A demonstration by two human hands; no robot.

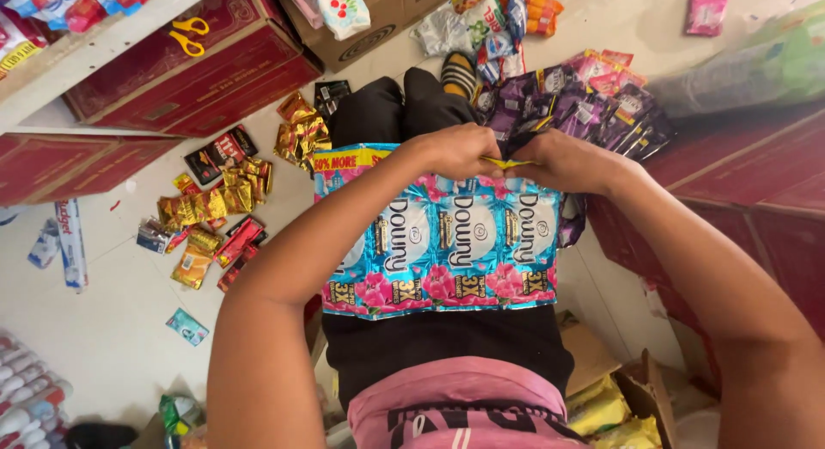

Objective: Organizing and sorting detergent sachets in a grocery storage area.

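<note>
Together, both hands [507, 157] pinch blue sachet sheet [443, 243] (lap).

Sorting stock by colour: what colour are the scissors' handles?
Yellow; the scissors show clearly in the head view.

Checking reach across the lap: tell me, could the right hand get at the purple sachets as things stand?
Probably yes. The purple sachets lie on the floor just beyond the right hand, nothing between. But that hand and the left hand are pinching a small yellow packet, so it isn't free.
</note>
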